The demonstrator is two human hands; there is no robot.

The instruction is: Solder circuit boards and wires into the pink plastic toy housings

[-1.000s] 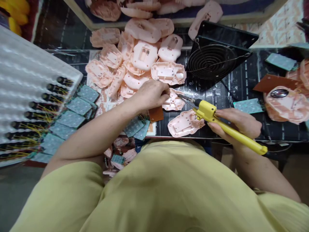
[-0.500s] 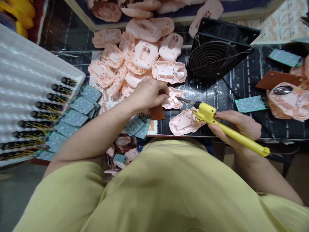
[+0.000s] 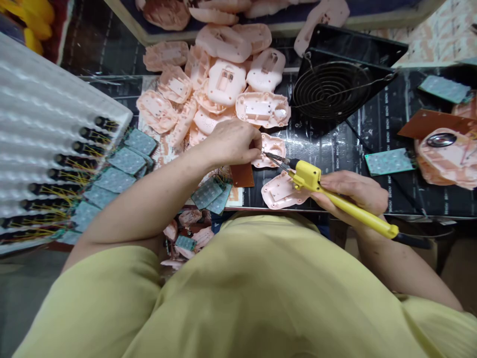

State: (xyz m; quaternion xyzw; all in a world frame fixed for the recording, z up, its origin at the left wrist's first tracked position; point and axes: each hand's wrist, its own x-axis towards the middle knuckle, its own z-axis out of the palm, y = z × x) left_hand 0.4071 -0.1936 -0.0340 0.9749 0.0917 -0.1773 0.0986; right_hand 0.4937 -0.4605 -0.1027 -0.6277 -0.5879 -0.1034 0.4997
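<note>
My right hand (image 3: 352, 191) is closed round the handle of a yellow soldering iron (image 3: 307, 175) that has a thin feed tube along its tip. The tip points left and touches or nearly touches the inside of a small pink plastic shell (image 3: 273, 149). My left hand (image 3: 238, 143) is at that shell's left edge, its fingers pinched together; what they hold is hidden. Under the left fingers lies a brown board (image 3: 242, 175). A second pink shell (image 3: 283, 191) rests just below, partly behind the iron.
Beyond my hands is a heap of pink shells (image 3: 225, 82). A black fan (image 3: 331, 89) stands right of it. Green circuit boards (image 3: 115, 179) wired to black parts lie by a white foam tray (image 3: 48, 109). More shells (image 3: 445, 156) and a green board (image 3: 389, 162) are at right.
My right hand has moved left with the soldering iron, bringing the tip deeper over the small shell, near my left fingertips. My left hand has barely moved.
</note>
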